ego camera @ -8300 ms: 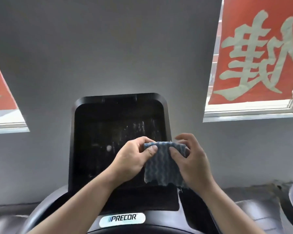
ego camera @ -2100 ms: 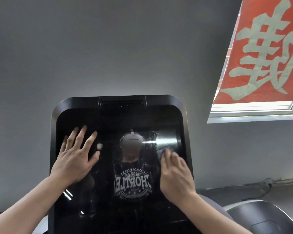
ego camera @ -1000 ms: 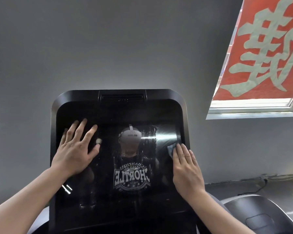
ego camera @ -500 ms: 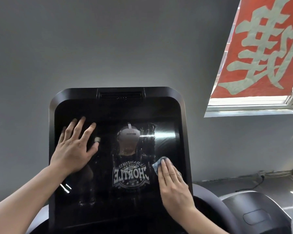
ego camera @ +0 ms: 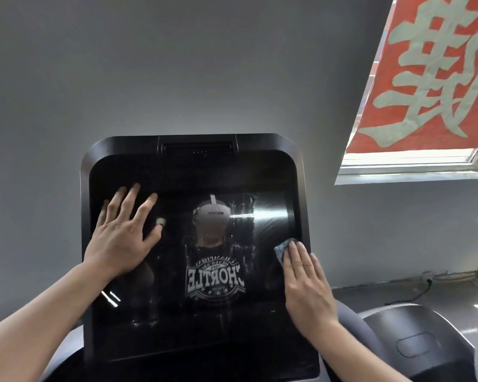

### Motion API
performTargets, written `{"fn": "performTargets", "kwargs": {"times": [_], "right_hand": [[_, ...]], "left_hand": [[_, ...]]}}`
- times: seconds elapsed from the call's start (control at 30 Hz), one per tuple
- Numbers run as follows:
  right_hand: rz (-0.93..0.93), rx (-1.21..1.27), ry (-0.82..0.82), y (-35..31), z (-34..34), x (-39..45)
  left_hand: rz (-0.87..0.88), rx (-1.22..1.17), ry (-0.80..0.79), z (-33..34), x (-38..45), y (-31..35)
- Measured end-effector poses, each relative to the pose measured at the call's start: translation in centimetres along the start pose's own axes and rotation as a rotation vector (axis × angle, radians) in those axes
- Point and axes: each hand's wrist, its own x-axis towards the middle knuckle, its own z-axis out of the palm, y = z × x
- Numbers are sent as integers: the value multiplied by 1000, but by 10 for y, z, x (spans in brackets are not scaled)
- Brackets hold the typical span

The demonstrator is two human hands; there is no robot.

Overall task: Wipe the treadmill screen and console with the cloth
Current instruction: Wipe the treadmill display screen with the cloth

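Cloth (ego camera: pixel 282 248) now sits at the screen (ego camera: pixel 193 257) right edge, further right than half a second ago, pressed flat under the right hand (ego camera: pixel 307 288) with straight fingers (only a blue corner shows). Left hand (ego camera: pixel 122 238) stays spread flat on the screen's left side, holding nothing. Smears mid-screen hard to make out.

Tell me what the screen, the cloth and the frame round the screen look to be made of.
Screen: glossy glass or hard plastic, judging by its mirror-like reflections and streaky residue.
Cloth: soft blue fabric with a faint pattern, perhaps non-woven; it bunches under the right hand, which hides most of it.
Frame: black, semi-matte, probably moulded plastic, with rounded corners and a dull sheen.
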Motion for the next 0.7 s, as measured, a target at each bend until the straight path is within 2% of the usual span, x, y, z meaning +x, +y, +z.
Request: {"fn": "performTargets", "kwargs": {"times": [0.1, 0.17, 0.3, 0.37, 0.47, 0.5, 0.57, 0.63, 0.7], "right_hand": [[-153, -8, -5, -40, 13, -31], [-240, 9, -53, -35, 12, -37], [31, 36, -32, -5, 8, -21], [4, 17, -8, -28, 19, -33], [-143, 27, -39, -38, 25, -48], [-134, 44, -42, -27, 23, -45], [2, 52, -43, -10, 18, -37], [102, 57, -32, -20, 16, -37], [63, 62, -50, -48, 19, -46]], "left_hand": [[5, -14, 12, -1, -1, 0], [7, -13, 19, -1, -1, -1], [2, 1, 16, 2, -1, 0], [6, -9, 23, 4, 0, 0], [17, -11, 35, 4, 0, -2], [18, -12, 31, 4, -1, -2], [5, -16, 28, 5, -1, -1], [-6, -16, 26, 6, -1, 0], [-6, -16, 27, 6, -1, 0]]}}
